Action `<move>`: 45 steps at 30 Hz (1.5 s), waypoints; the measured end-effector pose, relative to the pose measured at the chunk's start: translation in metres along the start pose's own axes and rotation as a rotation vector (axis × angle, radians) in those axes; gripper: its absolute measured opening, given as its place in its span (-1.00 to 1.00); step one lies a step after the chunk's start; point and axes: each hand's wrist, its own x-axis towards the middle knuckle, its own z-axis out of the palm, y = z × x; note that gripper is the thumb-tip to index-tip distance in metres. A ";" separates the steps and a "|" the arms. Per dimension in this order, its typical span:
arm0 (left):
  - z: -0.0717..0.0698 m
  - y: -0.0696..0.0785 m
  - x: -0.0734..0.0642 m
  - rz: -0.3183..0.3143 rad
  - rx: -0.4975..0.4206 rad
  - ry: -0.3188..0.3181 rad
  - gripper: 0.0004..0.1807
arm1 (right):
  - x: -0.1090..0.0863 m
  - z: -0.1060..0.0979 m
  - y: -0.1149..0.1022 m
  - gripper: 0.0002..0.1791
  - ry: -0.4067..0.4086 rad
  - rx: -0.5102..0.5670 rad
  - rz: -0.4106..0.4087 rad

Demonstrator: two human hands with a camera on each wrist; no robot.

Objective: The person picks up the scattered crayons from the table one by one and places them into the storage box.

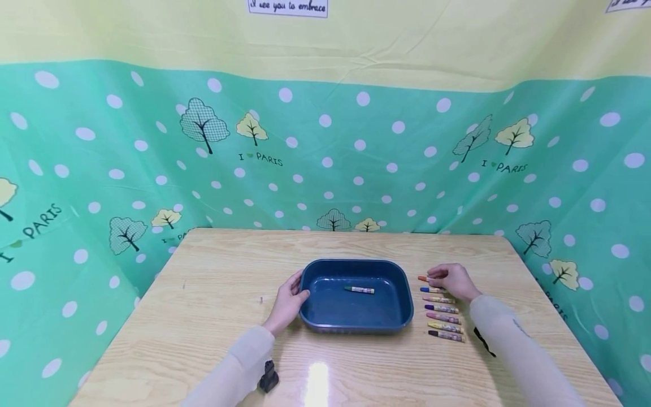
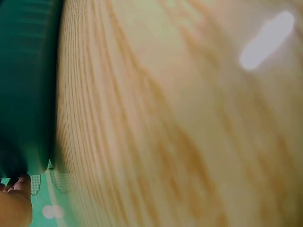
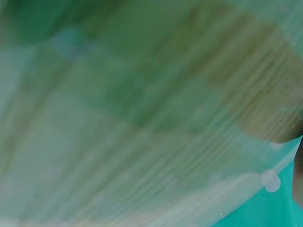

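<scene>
Head view: right hand (image 1: 455, 281) narrowly pinches an orange crayon (image 1: 423, 278) between the navy basin (image 1: 356, 328) and the right edge of the worktop (image 1: 203, 294); left hand (image 1: 287, 302) grips the basin's left rim.
Likely light, stiff and snappable, the crayon suits a gentle mid-barrel hold; only this view shows it, while left wrist adds the basin's outer wall.

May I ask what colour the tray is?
The tray is dark blue, clearest in the head view.

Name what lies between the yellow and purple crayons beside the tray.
One pink crayon lies between the yellow crayon and the purple crayon, in the head view.
</scene>
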 end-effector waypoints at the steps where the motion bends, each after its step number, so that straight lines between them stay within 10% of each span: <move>1: 0.000 0.000 0.000 0.001 0.001 -0.002 -0.39 | 0.000 0.000 0.000 -0.70 0.005 -0.003 0.008; 12: 0.001 0.003 -0.001 0.001 0.006 0.011 -0.39 | -0.004 -0.006 -0.008 -0.64 0.036 0.068 0.052; 29: 0.002 0.002 -0.001 0.001 0.005 0.021 -0.38 | -0.024 -0.022 -0.071 -0.59 0.114 0.011 -0.110; 45: -0.002 0.004 0.000 0.003 -0.037 -0.020 -0.39 | -0.032 0.007 -0.127 -0.63 0.049 0.084 -0.161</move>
